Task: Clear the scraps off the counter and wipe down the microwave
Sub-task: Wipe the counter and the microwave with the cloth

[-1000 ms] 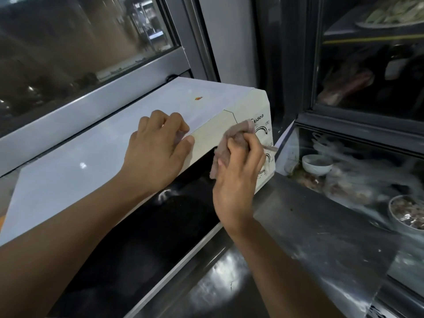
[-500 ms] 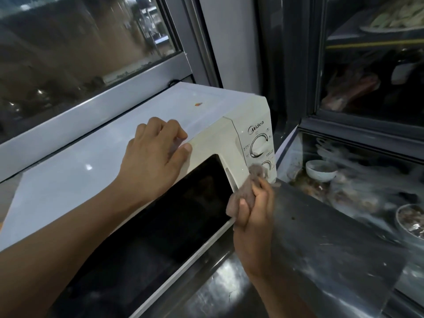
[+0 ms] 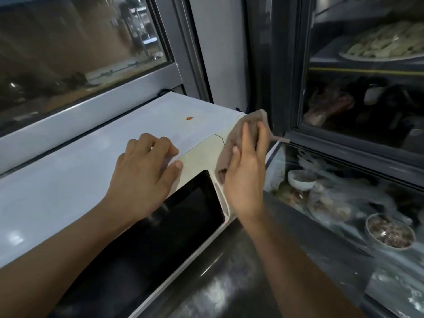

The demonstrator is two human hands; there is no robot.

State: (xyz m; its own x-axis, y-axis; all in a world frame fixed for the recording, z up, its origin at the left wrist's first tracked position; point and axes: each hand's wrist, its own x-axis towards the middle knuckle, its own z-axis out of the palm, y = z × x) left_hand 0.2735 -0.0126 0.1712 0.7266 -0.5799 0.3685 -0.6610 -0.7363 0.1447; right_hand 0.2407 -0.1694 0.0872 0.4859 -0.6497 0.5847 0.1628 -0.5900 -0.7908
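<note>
Left hand (image 3: 144, 177) flat-curled on microwave (image 3: 91, 161) top, holding nothing, likely bracing. Right hand (image 3: 246, 177) fingers straight, pressing cloth (image 3: 231, 143) against front corner to wipe.

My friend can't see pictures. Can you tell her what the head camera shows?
A right hand presses a brown cloth against the front right corner of a white microwave, while the left hand rests on its top. A small orange spot sits on the top, and bowls of food show behind glass nearby.
</note>
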